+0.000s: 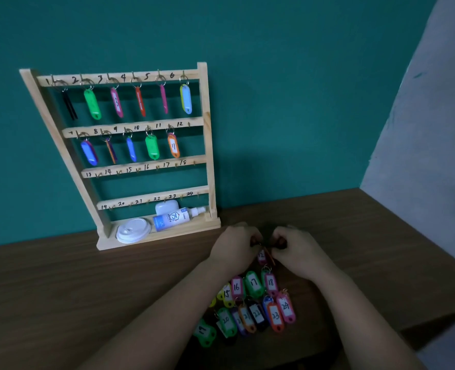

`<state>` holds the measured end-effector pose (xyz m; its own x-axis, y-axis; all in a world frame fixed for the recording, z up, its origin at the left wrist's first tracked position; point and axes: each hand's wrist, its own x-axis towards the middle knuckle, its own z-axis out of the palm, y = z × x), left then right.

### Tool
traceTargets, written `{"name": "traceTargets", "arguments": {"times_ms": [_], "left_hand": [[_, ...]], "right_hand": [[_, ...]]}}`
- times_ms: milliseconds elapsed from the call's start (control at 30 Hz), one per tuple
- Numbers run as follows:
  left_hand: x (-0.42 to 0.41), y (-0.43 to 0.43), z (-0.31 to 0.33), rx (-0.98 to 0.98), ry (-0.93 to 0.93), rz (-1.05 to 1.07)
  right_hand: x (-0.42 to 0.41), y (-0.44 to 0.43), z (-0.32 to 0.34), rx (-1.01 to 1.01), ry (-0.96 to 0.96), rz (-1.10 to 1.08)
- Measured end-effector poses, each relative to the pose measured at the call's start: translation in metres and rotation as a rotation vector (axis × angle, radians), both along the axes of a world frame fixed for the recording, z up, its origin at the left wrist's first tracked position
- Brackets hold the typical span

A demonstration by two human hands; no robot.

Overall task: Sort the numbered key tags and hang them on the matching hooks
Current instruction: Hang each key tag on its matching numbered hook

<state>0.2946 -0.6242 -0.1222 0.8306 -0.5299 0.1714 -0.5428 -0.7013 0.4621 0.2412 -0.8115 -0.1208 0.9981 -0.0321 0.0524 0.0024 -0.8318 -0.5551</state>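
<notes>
Tag 12 [261, 255] is hanging just above the counter [61, 289]; I am pinching its ring between left hand [234, 249] and right hand [298, 249], fingers curled, apparently readying it for empty hook 12 [189, 124].

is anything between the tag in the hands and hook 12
Nothing visible does: hook 12 is bare at the right end of the second rail; tag 11 hangs left of it. The left hand and right hand hold tag 12.
</notes>
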Motion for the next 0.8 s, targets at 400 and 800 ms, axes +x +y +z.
{"name": "traceTargets", "arguments": {"times_ms": [400, 800], "left_hand": [[0.002, 0.026, 0.009, -0.1, 0.008, 0.07], [-0.014, 0.109, 0.048, -0.403, -0.073, 0.236]], "right_hand": [[0.001, 0.005, -0.002, -0.007, -0.033, 0.085], [0.006, 0.056, 0.042, 0.169, -0.153, 0.083]]}}
